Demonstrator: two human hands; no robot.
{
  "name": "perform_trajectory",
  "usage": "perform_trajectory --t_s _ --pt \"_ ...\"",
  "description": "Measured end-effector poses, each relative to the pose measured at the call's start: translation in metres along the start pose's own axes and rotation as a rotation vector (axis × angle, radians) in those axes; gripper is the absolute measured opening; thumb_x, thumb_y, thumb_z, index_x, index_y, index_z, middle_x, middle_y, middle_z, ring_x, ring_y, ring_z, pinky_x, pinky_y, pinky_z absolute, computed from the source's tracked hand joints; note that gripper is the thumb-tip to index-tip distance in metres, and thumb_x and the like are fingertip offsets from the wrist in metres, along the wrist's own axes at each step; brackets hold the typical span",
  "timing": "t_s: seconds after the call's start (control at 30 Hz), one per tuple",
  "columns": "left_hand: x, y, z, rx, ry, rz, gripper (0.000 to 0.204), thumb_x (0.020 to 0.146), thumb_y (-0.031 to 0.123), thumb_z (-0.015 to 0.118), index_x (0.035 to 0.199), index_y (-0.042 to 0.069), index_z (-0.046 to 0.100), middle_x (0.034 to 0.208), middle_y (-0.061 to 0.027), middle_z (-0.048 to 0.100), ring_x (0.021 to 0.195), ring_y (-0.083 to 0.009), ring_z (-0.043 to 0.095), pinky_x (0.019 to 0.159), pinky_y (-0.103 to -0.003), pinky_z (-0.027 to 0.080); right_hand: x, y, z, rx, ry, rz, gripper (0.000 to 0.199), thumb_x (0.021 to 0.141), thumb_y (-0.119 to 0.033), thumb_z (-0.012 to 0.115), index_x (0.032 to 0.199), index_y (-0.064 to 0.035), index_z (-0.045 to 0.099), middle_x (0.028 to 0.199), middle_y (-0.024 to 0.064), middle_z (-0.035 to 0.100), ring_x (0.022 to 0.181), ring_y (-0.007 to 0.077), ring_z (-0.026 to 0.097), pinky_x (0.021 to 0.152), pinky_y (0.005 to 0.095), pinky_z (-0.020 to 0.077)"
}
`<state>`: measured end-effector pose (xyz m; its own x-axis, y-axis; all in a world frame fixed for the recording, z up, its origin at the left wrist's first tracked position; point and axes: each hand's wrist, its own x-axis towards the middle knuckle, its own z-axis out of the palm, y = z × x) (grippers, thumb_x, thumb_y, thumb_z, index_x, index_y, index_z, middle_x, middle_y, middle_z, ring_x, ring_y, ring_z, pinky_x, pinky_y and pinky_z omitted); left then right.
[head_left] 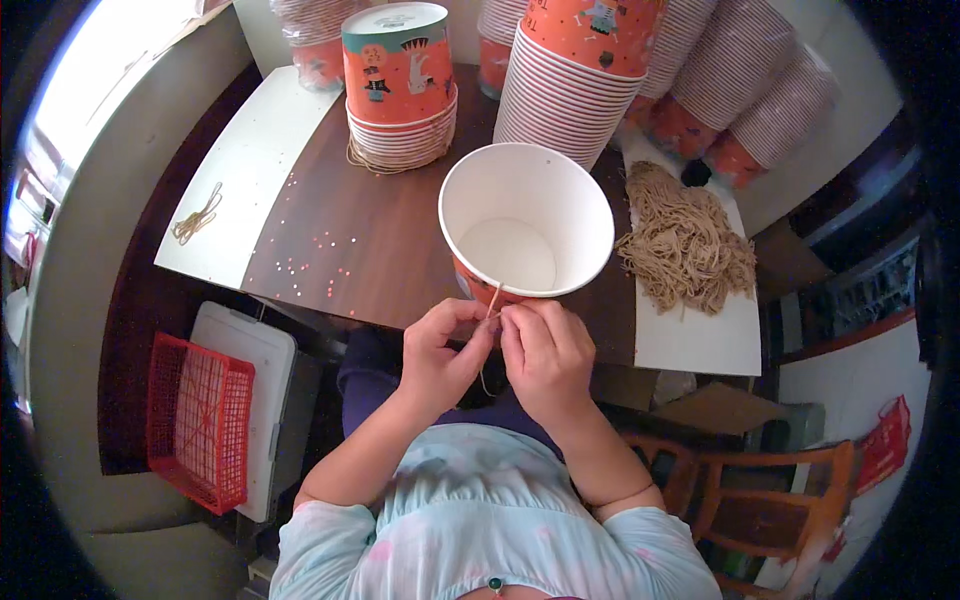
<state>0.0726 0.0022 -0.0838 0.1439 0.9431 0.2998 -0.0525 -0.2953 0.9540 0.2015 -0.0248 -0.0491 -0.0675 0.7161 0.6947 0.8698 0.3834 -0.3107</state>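
Left hand (440, 352) and right hand (545, 360) apparently pinched a limp cord (494, 301) at the paper bucket (560, 215), which looked light, crushable, best held by its rim (555, 293).

Daylight is pouring in at the upper left, where a white overexposed window (110, 60) is glaring. Shadow is filling the space beneath the dark brown wooden surface (385, 235). The fisheye lens is bending straight edges; black is swallowing the corners.

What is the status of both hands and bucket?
Left hand, right hand: both pinching thin cord. Bucket: mouth open, cord at near rim. Brown string pile: off to right.
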Motion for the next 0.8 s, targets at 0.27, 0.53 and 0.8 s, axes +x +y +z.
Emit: perform_trajectory --t_s 0.27,0.53,0.8 --pt "-0.007 0.020 -0.007 -0.366 0.011 -0.371 0.016 0.088 0.011 0.063 0.096 -0.002 0.060 0.082 -0.0030 0.065 0.063 -0.0041 0.055 0.054 -0.017 0.044 0.003 -0.003 0.007 -0.018 0.031 -0.040 0.016 0.074 -0.003 0.067 0.090 -0.0026 0.063 0.084 0.0079 0.059 0.071 0.0259 0.059 0.062 0.0359 0.0481" --pt "-0.002 0.016 -0.010 -0.135 0.150 -0.180 0.011 0.085 0.007 0.064 0.090 -0.001 0.060 0.076 -0.0019 0.060 0.057 -0.0045 0.050 0.052 -0.018 0.041 0.005 0.000 0.015 0.047 0.070 -0.073 0.014 0.077 -0.008 0.064 0.090 -0.0059 0.059 0.081 0.0063 0.056 0.066 0.0253 0.057 0.058 0.0361 0.0466" --pt "0.004 0.030 -0.013 -0.140 0.103 -0.308 0.005 0.083 0.005 0.062 0.084 0.000 0.060 0.073 -0.0012 0.057 0.060 -0.0065 0.051 0.053 -0.019 0.041 0.004 0.001 0.022 0.008 0.067 -0.113 0.017 0.078 -0.007 0.064 0.094 -0.0047 0.061 0.084 0.0068 0.058 0.066 0.0251 0.058 0.058 0.0348 0.0474"
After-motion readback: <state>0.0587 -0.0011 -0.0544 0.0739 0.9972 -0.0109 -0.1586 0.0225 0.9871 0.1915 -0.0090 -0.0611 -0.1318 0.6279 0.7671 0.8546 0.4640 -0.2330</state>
